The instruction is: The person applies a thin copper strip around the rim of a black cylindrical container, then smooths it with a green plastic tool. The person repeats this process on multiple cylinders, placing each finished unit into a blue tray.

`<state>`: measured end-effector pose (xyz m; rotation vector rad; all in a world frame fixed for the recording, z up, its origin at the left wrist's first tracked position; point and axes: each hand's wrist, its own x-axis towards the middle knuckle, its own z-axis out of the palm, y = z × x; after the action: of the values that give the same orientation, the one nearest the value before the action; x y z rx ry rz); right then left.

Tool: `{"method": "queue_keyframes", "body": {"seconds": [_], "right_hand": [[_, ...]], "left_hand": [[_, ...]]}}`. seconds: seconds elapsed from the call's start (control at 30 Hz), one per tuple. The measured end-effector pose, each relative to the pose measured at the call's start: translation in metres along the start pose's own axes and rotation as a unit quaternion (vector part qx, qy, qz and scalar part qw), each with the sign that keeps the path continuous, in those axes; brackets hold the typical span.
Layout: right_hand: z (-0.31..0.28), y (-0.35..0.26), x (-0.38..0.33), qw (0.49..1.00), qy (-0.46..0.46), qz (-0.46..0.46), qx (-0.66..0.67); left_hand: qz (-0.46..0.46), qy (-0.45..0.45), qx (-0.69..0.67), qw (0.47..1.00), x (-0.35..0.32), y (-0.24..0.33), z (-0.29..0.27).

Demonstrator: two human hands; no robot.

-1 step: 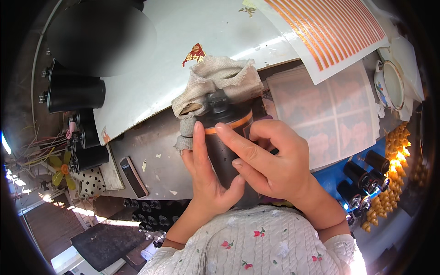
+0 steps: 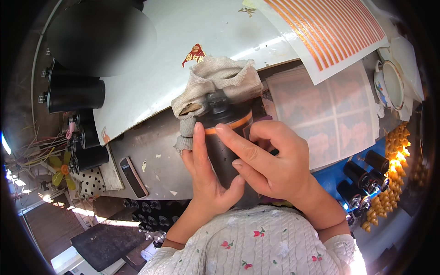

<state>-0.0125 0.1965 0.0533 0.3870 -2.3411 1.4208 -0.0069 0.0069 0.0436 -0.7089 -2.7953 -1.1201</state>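
Observation:
A black, round, jar-like container (image 2: 223, 158) with a narrow black top stands before me. A thin orange band (image 2: 240, 122) runs around its upper part. My left hand (image 2: 206, 176) lies along its left side, fingers stretched up and thumb apart; the index fingertip is at the band's left end. A grey cloth sleeve (image 2: 187, 127) seems to cover another of its fingers. My right hand (image 2: 279, 165) has its index fingertip on the band, thumb held apart, other fingers bent near the right side, partly hidden. Behind the container's top lies a crumpled off-white cloth (image 2: 229, 78).
A sheet of orange strips (image 2: 327, 34) and pale printed sheets (image 2: 321, 114) lie right, beside an enamel mug (image 2: 389, 85). Black containers stand at left (image 2: 75, 91) and on blue at right (image 2: 355, 174). A phone (image 2: 134, 176) lies left; a white board (image 2: 178, 27) spans the back.

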Motion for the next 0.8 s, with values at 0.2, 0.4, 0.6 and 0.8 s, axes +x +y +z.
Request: {"method": "queue_keyframes", "body": {"seconds": [0.2,0.4,0.6,0.8], "right_hand": [[0.000,-0.002,0.001,1.000,0.004,-0.006,-0.014],[0.001,0.003,-0.006,1.000,0.022,0.001,-0.021],[0.005,0.007,-0.011,0.996,0.051,0.062,0.033],[0.009,0.006,-0.013,0.987,0.067,0.110,0.098]], "left_hand": [[0.013,0.002,0.005,1.000,0.000,-0.002,0.000],[0.026,0.004,0.027,0.999,0.001,0.002,0.000],[-0.054,-0.030,0.021,0.998,-0.005,0.013,-0.006],[0.038,-0.041,0.244,0.968,0.019,0.045,-0.013]]}}
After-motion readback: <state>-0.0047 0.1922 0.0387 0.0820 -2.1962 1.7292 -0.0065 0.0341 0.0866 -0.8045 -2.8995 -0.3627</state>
